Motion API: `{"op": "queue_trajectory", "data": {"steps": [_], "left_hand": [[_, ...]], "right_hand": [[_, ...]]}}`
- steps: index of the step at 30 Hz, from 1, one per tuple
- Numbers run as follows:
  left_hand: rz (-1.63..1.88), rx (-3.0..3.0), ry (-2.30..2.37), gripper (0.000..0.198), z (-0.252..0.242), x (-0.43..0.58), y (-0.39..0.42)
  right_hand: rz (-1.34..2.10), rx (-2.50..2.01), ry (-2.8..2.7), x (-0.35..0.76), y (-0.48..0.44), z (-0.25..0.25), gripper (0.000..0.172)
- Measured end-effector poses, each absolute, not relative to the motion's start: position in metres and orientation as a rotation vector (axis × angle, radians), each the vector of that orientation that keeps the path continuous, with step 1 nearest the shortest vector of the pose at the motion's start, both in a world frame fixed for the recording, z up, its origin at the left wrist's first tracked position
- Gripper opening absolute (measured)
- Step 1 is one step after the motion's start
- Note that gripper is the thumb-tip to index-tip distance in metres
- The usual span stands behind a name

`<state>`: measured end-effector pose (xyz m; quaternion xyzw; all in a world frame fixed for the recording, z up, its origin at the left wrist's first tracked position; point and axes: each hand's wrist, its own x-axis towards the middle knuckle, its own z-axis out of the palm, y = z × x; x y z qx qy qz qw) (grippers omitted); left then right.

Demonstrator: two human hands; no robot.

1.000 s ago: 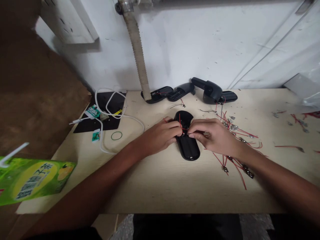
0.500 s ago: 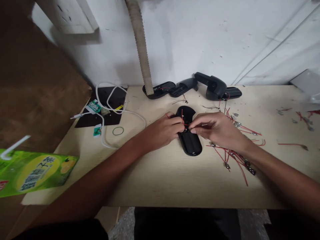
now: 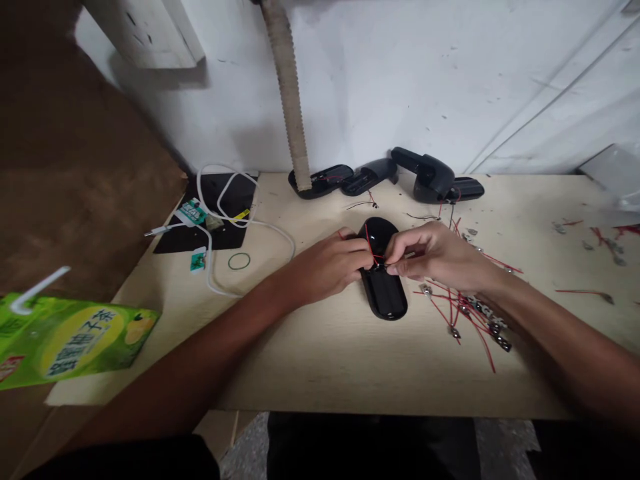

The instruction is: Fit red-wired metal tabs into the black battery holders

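A glossy black oblong plastic casing (image 3: 386, 297) lies on the table between my hands. My left hand (image 3: 334, 263) is closed against its left side, fingers curled at its middle. A thin red wire (image 3: 369, 235) runs up over the casing from between my fingertips. From the right, my right hand (image 3: 427, 257) pinches thumb and forefinger together over the casing's middle, by the red wire's lower end. What exactly sits in that pinch is too small to make out. Below the right wrist lie several loose red wires (image 3: 463, 310) with small metal pieces on them.
More black casings (image 3: 367, 177) and a black casing assembly (image 3: 433, 177) stand along the wall. A white cable (image 3: 273, 230) and green rubber band (image 3: 239, 261) lie left. A green drink pouch (image 3: 90, 340) is at the left edge. A serrated strip (image 3: 287, 93) hangs down behind.
The view has shifted slightly. Both hands stay at the casing's middle, and the casing sits a little more upright in view. The right fingers remain pinched.
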<state>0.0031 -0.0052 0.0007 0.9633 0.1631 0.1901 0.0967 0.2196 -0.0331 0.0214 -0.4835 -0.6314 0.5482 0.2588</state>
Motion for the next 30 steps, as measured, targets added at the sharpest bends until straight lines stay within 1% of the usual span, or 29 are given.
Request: {"op": "queue_trajectory", "data": {"steps": [5,7,11,17,21,25,30], "left_hand": [[0.555,2.842,0.486,0.019,0.003,0.003,-0.006],[0.556,2.826,0.475,0.018,0.003,0.002,-0.005],[0.566,2.791,0.469,0.013,0.001,0.001,-0.003],[0.604,2.798,0.471,0.014,-0.002,0.002,-0.003],[0.620,2.832,0.464,0.016,-0.003,0.002,-0.003],[0.625,2.855,0.459,0.018,-0.001,0.002,-0.004],[0.583,2.852,0.480,0.019,0.002,0.002,-0.005]], "right_hand": [[1.327,-1.290,-1.892,0.215,-0.035,0.026,0.011],[1.252,-1.255,-1.951,0.216,-0.036,0.026,0.010],[1.212,-1.207,-2.051,0.221,-0.037,0.025,0.009],[0.759,-1.137,-2.271,0.222,-0.036,0.023,0.009],[0.614,-1.024,-2.400,0.222,-0.034,0.026,0.011],[0.677,-1.014,-2.463,0.221,-0.028,0.032,0.009],[0.975,-1.189,-2.460,0.214,-0.022,0.045,0.011]]}}
